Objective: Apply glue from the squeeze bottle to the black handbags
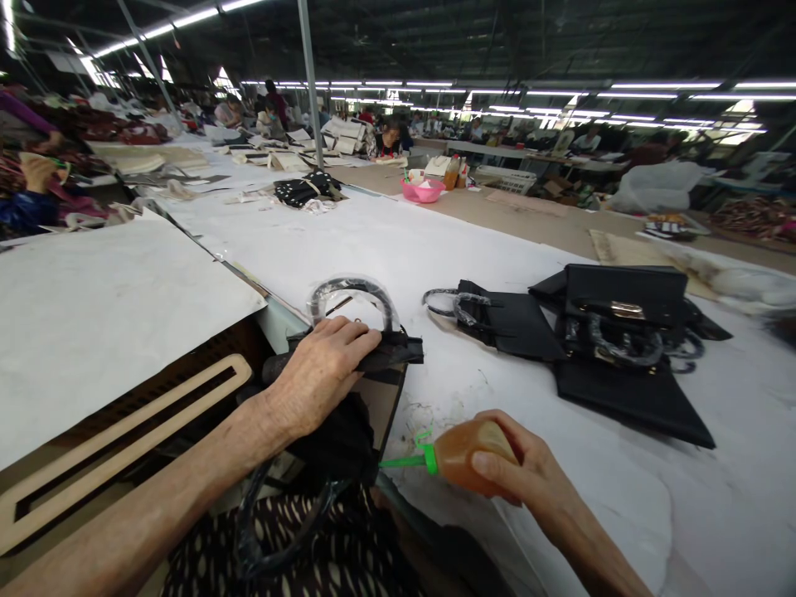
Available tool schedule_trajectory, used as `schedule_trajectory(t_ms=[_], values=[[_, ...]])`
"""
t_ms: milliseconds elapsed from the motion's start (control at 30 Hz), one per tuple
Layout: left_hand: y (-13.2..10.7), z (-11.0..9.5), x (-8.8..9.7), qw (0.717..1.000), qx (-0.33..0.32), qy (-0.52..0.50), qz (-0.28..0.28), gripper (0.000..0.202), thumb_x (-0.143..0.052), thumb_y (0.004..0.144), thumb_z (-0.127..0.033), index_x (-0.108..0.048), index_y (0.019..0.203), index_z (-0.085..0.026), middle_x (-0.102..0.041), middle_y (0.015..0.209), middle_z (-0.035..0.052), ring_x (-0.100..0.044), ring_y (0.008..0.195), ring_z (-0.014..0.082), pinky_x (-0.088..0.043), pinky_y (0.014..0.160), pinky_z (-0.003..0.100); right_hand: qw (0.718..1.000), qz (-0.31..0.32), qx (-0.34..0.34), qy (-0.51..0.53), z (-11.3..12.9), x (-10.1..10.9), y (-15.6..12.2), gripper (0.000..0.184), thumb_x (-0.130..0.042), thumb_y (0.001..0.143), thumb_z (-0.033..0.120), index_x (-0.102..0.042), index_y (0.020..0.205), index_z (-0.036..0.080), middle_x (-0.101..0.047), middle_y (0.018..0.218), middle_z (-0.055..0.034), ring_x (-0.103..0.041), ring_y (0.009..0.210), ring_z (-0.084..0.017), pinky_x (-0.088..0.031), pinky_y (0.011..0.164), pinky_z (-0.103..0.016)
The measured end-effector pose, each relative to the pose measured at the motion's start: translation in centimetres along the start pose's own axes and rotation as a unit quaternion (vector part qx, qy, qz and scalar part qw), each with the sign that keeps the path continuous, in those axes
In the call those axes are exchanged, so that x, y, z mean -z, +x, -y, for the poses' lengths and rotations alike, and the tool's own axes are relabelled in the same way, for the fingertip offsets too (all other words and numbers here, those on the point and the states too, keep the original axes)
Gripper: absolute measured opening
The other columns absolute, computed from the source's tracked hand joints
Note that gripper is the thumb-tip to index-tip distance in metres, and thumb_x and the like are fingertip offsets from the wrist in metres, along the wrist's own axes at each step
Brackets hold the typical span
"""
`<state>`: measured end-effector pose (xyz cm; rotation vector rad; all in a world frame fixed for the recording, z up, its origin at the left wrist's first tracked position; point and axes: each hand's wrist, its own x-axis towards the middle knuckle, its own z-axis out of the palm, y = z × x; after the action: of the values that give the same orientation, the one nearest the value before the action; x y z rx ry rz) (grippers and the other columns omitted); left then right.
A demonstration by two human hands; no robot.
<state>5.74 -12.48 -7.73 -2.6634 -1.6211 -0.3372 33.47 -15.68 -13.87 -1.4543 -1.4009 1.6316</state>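
Observation:
My left hand lies over the top edge of a black handbag, its fingers closed on the material. The bag sits at the table's near edge, partly hidden under my hand. Clear plastic wraps its arched far handle, and another wrapped handle hangs near my lap. In my right hand is a squeeze bottle of amber liquid, tilted sideways. Its green nozzle points left, with the tip at the bag's side; whether it touches cannot be made out.
More black handbags lie on the white-covered table to the right. At left are a pale slotted frame and a white sheet. Farther back stand a pink basin and a metal post. Several people work in the background.

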Motion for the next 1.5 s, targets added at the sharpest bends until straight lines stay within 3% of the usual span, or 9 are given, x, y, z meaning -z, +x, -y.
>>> schedule_trajectory(t_ms=[200,667,1200,1500], values=[[0.0,0.0,0.0,1.0,0.001,0.002,0.002,0.035,-0.054,0.073,-0.003,-0.054,0.106,-0.015,-0.06,0.108,0.0088,-0.051,0.102,0.0252,-0.045,0.089,0.041,1.0,0.004,0.004,0.011,-0.6,-0.2,-0.7,0.042,-0.067,0.065,0.053,-0.058,0.086,0.018,-0.053,0.062,0.0013,-0.042,0.049,-0.011,-0.024,0.039,-0.021],[-0.2,0.4,-0.5,0.999,-0.01,-0.007,-0.031,0.036,-0.054,0.074,-0.004,-0.054,0.107,-0.017,-0.061,0.108,0.0084,-0.052,0.101,0.0243,-0.046,0.088,0.04,0.998,-0.055,-0.033,0.029,-1.7,-0.6,-1.4,0.048,-0.059,0.071,0.059,-0.059,0.092,0.015,-0.056,0.056,-0.002,-0.046,0.045,-0.015,-0.021,0.038,-0.022],[-0.2,0.8,-1.3,0.999,-0.013,-0.008,-0.039,0.036,-0.054,0.074,-0.004,-0.052,0.107,-0.018,-0.059,0.109,0.0079,-0.051,0.102,0.0242,-0.044,0.089,0.04,0.997,-0.033,-0.06,0.04,-2.5,-1.1,-1.9,0.05,-0.061,0.068,0.062,-0.056,0.089,0.017,-0.058,0.058,-0.0025,-0.052,0.046,-0.016,-0.021,0.036,-0.02],[0.4,0.6,-0.9,1.0,-0.008,-0.01,-0.028,0.03,-0.055,0.075,-0.004,-0.054,0.103,-0.016,-0.06,0.105,0.0086,-0.051,0.101,0.0242,-0.045,0.088,0.039,0.997,-0.038,-0.054,0.026,-2.0,-1.1,-2.7,0.051,-0.063,0.067,0.061,-0.056,0.092,0.017,-0.054,0.059,-0.0001,-0.046,0.047,-0.013,-0.023,0.039,-0.021]])
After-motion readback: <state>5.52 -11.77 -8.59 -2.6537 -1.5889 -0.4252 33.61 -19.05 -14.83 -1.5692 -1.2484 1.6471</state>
